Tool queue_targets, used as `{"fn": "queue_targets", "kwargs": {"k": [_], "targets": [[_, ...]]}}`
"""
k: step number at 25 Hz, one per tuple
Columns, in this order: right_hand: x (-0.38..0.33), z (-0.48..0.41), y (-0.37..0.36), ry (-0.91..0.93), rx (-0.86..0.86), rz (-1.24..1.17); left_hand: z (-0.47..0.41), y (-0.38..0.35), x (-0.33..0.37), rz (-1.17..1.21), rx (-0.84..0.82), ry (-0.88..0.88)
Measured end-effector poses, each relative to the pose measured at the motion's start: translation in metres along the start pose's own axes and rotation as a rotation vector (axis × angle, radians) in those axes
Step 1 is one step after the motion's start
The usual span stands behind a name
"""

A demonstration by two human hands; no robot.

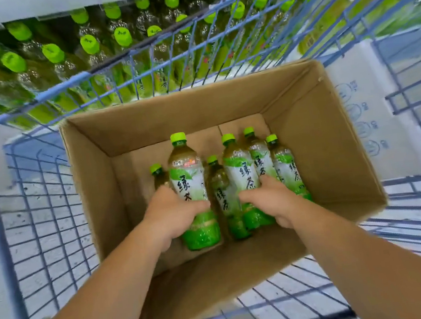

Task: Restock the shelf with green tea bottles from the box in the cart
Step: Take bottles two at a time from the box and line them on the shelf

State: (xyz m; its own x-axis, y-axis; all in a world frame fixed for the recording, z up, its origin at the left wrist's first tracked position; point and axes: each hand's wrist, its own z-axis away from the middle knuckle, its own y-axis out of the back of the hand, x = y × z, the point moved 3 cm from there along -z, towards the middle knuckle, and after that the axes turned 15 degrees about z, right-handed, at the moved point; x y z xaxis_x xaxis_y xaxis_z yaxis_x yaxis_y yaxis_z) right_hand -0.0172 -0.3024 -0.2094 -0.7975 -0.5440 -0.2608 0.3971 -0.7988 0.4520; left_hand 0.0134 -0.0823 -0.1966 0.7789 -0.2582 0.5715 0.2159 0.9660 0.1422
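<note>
Reaching into the cardboard box (197,107) in the blue wire cart (39,208), a person curls the left hand (173,213) around one green tea bottle (188,173) and the right hand (272,199) around a second bottle (240,167); others stand beside them, below the stocked shelf (49,3).

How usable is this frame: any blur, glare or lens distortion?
Head view: wide-angle lens bows the cart wires; shelf bottles are motion-smeared; box bottles, left hand and right hand are sharp; light is even, with slight glare on the left hand's bottle.
</note>
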Motion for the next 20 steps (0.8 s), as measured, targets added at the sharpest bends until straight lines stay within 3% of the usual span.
{"fn": "queue_targets", "kwargs": {"k": [11,20], "targets": [[-0.059,0.179,-0.007,0.146,0.097,-0.116,0.150,0.088,0.028,0.133,-0.035,-0.150],[-0.147,0.313,-0.066,0.289,0.202,-0.082,0.243,0.238,0.022,0.332,0.174,-0.233]]}}
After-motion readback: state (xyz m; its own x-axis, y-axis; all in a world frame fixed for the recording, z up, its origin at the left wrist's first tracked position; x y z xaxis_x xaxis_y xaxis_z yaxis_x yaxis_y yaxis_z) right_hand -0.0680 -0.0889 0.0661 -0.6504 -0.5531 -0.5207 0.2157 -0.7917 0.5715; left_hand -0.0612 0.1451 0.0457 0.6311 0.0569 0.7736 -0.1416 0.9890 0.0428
